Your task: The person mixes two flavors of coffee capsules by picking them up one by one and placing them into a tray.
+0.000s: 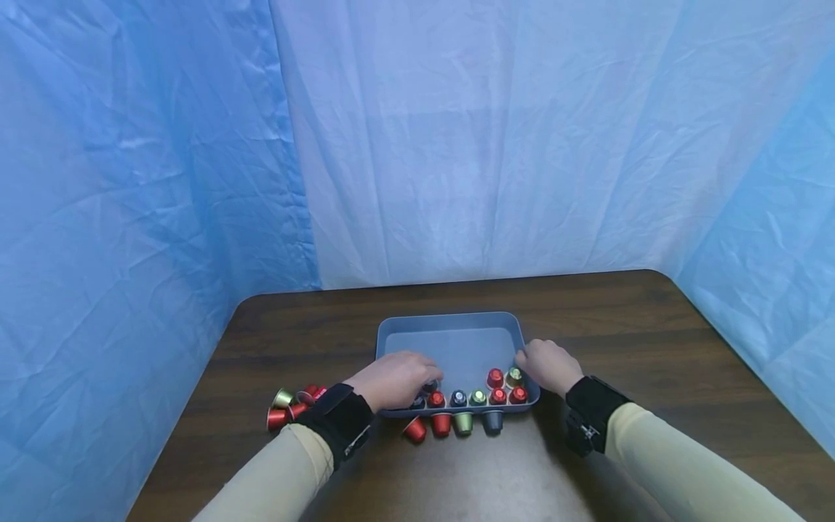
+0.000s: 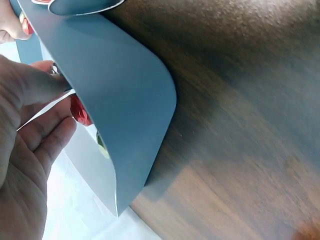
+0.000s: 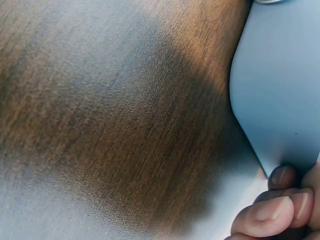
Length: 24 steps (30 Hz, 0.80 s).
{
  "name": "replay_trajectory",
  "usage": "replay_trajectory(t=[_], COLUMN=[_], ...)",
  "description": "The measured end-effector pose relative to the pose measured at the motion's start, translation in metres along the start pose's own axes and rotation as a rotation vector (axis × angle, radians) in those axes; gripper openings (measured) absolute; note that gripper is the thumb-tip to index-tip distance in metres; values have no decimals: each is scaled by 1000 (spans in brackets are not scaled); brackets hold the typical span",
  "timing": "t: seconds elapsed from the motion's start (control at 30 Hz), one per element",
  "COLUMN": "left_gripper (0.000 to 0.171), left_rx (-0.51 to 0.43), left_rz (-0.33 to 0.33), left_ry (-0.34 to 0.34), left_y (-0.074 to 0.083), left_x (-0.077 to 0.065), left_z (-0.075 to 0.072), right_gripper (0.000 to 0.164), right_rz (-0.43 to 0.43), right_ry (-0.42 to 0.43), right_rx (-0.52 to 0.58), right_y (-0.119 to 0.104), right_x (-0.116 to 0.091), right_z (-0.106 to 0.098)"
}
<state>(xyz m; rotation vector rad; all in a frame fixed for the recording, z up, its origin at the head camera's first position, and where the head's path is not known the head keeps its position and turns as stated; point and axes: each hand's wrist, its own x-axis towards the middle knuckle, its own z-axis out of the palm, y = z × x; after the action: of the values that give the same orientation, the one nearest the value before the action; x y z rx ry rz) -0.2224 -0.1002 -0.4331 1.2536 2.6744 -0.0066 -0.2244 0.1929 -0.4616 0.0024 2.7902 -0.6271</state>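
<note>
My left hand reaches over the front left of a blue-grey tray, pinching a dark coffee capsule between thumb and fingertips. In the left wrist view, the thumb presses on it behind the tray wall, close to a red capsule. The right hand is at the tray's right rim, beside a green capsule. Its fingers curl against the outer wall in the right wrist view; what they hold is hidden. Red, green and dark capsules, such as this red one, line the tray's front.
Before the tray lie a tilted red capsule, another red one, a green one and a dark one. Several red and green capsules are heaped left on the brown table. Blue sheets hang behind.
</note>
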Motion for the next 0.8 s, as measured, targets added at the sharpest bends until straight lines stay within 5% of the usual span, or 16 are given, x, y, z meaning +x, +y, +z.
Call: replay_trajectory(t=[0.3, 0.8], left_gripper=[25, 31], left_rx=[-59, -44], left_rz=[-15, -6], left_ry=[44, 91], left_y=[-5, -25], left_x=[-11, -45], left_z=[-7, -17], right_gripper=[33, 32], right_rz=[1, 5], right_ry=[3, 2], right_rx=[-3, 3], right_y=[0, 2], right_x=[0, 0], right_z=[1, -2])
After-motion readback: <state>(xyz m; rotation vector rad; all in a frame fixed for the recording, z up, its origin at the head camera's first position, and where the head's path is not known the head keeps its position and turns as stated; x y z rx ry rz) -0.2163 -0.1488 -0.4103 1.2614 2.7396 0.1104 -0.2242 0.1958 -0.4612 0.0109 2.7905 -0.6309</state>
